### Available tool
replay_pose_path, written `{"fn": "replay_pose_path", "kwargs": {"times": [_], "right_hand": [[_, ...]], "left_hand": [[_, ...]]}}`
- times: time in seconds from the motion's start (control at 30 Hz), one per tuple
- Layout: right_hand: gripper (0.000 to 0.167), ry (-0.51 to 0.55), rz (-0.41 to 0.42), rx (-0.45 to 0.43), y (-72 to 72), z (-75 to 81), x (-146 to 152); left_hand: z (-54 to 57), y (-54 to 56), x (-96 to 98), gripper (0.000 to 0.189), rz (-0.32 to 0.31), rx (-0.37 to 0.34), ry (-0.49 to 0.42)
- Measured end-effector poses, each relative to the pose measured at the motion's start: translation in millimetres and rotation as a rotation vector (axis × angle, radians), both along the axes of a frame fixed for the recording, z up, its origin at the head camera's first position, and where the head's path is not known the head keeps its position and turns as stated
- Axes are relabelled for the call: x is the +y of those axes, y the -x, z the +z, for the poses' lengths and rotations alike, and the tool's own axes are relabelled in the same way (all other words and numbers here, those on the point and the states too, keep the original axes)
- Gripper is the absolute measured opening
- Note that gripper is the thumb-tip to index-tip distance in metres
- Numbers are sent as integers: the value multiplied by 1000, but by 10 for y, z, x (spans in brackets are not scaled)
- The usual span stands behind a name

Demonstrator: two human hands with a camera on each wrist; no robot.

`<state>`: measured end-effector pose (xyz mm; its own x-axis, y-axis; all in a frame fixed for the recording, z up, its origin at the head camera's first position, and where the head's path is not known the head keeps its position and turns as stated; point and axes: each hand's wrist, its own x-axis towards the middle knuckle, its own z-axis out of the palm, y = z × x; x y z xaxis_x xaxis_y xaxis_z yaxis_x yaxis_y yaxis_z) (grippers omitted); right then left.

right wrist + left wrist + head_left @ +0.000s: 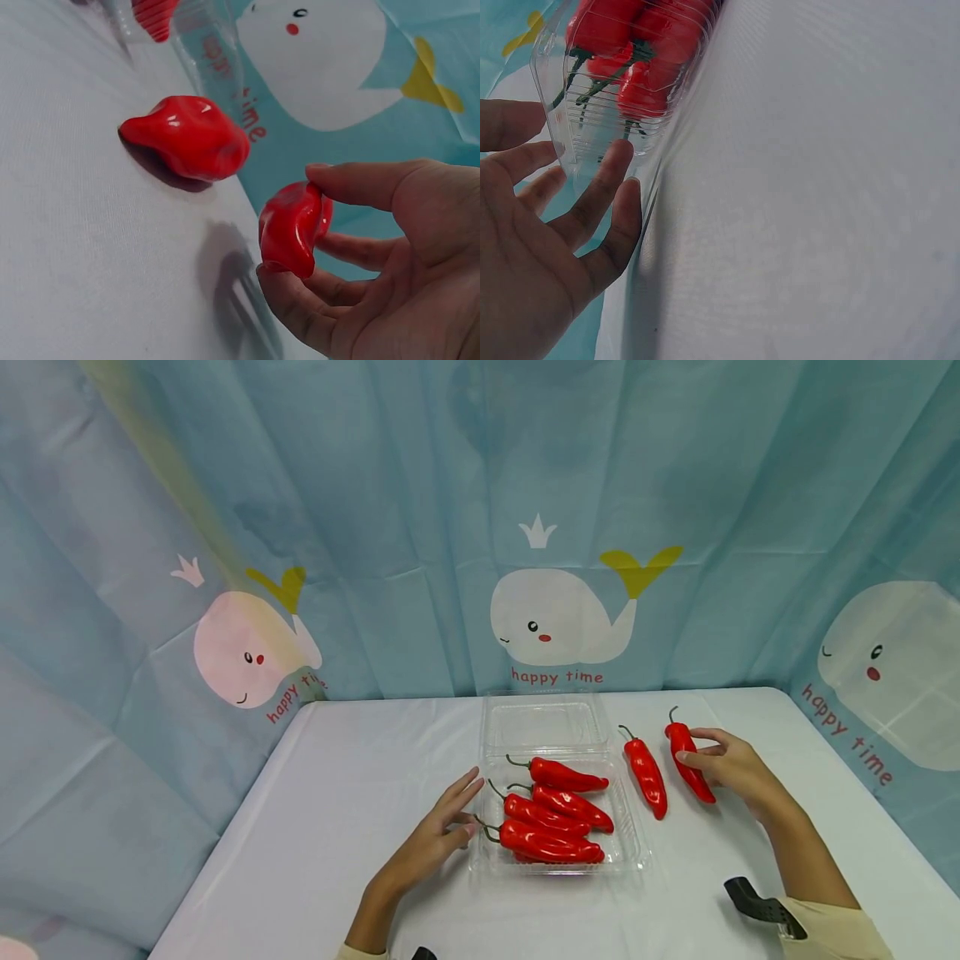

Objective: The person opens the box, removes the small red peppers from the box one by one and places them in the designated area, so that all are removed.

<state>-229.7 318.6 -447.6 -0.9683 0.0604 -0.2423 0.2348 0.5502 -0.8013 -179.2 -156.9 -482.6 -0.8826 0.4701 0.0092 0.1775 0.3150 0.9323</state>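
Note:
My right hand (726,766) pinches a long red chili pepper (689,762) between thumb and fingers at the table's right side. In the right wrist view, that pepper (289,229) appears a little above the table, its shadow apart from it. Another red pepper (648,777) lies between it and a clear plastic clamshell box (633,852). Several red peppers (551,842) with curled stems lie in the box, whose lid is folded back. At the box's left side is my left hand (431,843), fingers loosely extended, fingertips at the wall (562,142); firm contact is unclear.
A white cloth (360,760) covers the table. The box's open lid (543,725) lies toward the back edge. Behind and beside the table hangs a blue curtain (420,635) with whale prints. Black wrist mounts (757,906) show near the sleeves.

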Motion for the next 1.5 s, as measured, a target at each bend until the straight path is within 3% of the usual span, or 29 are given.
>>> {"fn": "replay_pose_path", "kwargs": {"times": [0.47, 0.8, 1.5], "right_hand": [[88, -33, -16, -46, 54, -124, 102], [88, -82, -17, -75, 52, -92, 68], [88, -118, -6, -75, 50, -108, 50]], "left_hand": [[-8, 7, -3, 67, -7, 12, 9], [-11, 3, -21, 66, -33, 38, -9], [-7, -2, -13, 67, -23, 27, -8]]}}
